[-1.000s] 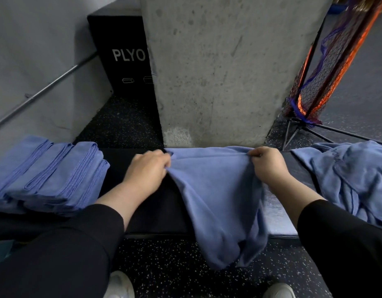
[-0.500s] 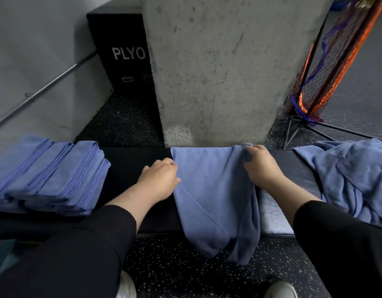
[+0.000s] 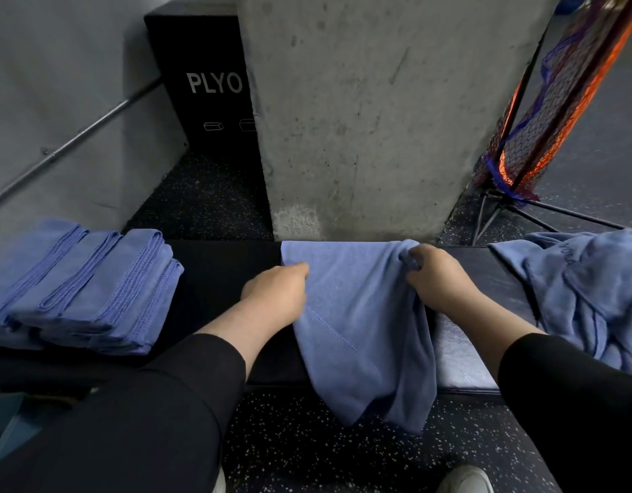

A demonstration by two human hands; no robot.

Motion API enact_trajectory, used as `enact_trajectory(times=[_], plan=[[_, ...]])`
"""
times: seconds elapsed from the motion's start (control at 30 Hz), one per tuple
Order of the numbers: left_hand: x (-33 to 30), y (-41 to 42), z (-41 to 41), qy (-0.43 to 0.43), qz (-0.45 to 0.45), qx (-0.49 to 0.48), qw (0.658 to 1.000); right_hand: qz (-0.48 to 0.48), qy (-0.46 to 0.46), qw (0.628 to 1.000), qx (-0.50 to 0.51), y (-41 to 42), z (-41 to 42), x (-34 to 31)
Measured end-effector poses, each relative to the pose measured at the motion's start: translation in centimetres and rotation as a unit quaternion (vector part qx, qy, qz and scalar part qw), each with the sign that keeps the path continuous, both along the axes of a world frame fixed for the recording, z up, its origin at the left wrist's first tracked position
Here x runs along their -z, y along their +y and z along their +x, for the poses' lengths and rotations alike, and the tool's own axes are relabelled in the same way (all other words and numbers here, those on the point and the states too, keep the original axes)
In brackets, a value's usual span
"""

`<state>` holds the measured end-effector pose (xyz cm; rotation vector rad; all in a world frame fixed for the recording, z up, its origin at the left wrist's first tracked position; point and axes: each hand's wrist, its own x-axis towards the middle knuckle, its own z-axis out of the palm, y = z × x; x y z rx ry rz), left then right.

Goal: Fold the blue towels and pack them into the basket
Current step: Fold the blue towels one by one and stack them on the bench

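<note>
Blue towel lies across the dark bench, its lower end hanging over the front edge. The right hand bunches its far right corner; the left hand seems to pinch the left edge, its fingertips hidden.

One head-worn wide-angle view, steeply forward and down, close over the bench and floor.

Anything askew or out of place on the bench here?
Mostly tidy. The towel being folded hangs crookedly off the bench's front edge, bunched under the right hand. An unfolded heap lies crumpled at right.
</note>
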<state>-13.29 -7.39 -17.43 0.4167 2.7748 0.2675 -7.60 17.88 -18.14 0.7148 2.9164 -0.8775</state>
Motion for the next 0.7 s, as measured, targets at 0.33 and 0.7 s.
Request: enact_trajectory(times=[0.33,0.7], plan=[[1.0,0.1,0.5,0.038,0.015,0.226,0.973,0.090,-0.049,0.987,-0.127,0.6,0.4,0.9],[1.0,1.9,1.4,0.107,-0.023,0.229,0.967,0.147,0.032,0.928,-0.342,-0.9,3.4,1.2]])
